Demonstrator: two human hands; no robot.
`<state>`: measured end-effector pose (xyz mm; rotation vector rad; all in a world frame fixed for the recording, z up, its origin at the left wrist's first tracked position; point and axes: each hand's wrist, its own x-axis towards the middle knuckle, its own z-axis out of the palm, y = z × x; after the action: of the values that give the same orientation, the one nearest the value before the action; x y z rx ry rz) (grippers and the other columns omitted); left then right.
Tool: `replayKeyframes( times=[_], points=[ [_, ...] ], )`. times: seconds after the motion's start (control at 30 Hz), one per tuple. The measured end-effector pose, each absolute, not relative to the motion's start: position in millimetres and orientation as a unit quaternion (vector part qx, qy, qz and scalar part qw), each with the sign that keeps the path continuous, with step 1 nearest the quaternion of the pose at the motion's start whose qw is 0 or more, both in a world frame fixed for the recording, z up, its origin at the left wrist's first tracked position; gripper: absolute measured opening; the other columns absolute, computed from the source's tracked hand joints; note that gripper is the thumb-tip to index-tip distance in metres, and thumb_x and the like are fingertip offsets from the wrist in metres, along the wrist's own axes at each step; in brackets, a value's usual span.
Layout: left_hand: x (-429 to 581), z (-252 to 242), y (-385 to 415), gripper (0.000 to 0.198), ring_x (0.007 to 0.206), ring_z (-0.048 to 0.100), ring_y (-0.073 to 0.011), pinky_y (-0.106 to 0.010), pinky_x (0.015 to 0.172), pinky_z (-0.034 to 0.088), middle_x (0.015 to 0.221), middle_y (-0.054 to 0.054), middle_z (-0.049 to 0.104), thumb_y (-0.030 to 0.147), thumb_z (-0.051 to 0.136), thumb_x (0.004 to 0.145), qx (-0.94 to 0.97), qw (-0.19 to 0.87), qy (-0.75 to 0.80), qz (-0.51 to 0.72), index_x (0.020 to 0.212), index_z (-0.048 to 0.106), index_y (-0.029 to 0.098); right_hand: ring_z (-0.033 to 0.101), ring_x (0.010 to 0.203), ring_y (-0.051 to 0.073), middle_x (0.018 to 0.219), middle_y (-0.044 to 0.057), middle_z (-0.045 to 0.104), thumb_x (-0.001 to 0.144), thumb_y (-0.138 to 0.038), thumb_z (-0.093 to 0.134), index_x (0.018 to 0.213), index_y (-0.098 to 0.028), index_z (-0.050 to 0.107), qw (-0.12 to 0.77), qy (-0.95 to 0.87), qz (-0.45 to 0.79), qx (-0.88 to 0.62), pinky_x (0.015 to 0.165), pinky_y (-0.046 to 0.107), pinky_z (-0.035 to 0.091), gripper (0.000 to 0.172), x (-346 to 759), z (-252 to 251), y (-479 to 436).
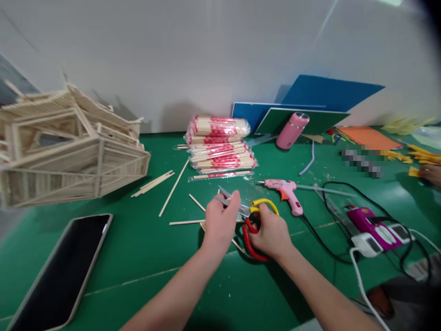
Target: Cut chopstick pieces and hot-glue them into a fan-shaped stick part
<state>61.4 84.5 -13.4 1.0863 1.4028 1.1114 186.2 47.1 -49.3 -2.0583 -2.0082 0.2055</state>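
Observation:
My right hand [272,232] grips a pair of scissors [245,211] with red and yellow handles. The handles are spread, and the blades point up and left. My left hand [220,220] is closed right by the blades, its thumb and fingers pinched together. A thin wooden stick [218,191] pokes out just above these fingers and seems held there; most of it is hidden. Around and under my left hand lie several loose sticks [186,223] on the green table [138,253].
Left are a wooden stick model house [99,161] and a phone [65,271]. Wrapped chopsticks [220,142] lie behind my hands. Rightward are a pink glue gun [284,188], a pink bottle [292,131], a purple power strip [374,227] with cables, and another person's hand [431,174].

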Motion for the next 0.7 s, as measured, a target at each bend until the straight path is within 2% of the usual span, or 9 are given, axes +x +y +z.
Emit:
replayKeyframes(
  times=[0.23,0.5,0.7],
  points=[
    [63.8,-9.9,82.6,0.035,0.046,0.030,-0.0074,-0.021,0.044,0.023,0.047,0.007,0.035,0.045,0.049,0.072,0.471,0.484,0.580,0.455,0.051,0.040,0.018,0.057,0.058,0.016,0.072,0.001,0.061,0.062,-0.022,0.050,0.080,-0.019,0.040,0.137,-0.686,0.065,-0.712,0.049,0.023,0.030,0.020,188.8,-50.4,46.1],
    [66.1,-6.9,81.4,0.032,0.047,0.031,-0.0071,-0.021,0.046,0.025,0.049,0.006,0.036,0.040,0.049,0.073,0.476,0.478,0.583,0.453,0.052,0.041,0.017,0.057,0.058,0.018,0.072,0.002,0.062,0.062,-0.025,0.051,0.080,-0.020,0.041,0.142,-0.679,0.068,-0.717,0.049,0.025,0.032,0.021,190.8,-51.8,45.9],
    [68.3,-6.3,81.2,0.031,0.048,0.032,-0.0070,-0.020,0.046,0.025,0.049,0.007,0.037,0.039,0.051,0.073,0.467,0.496,0.563,0.467,0.053,0.041,0.017,0.058,0.067,0.020,0.076,0.004,0.061,0.064,-0.028,0.051,0.086,-0.019,0.043,0.152,-0.671,0.059,-0.723,0.054,0.026,0.035,0.025,190.2,-45.2,43.2]
  ],
)
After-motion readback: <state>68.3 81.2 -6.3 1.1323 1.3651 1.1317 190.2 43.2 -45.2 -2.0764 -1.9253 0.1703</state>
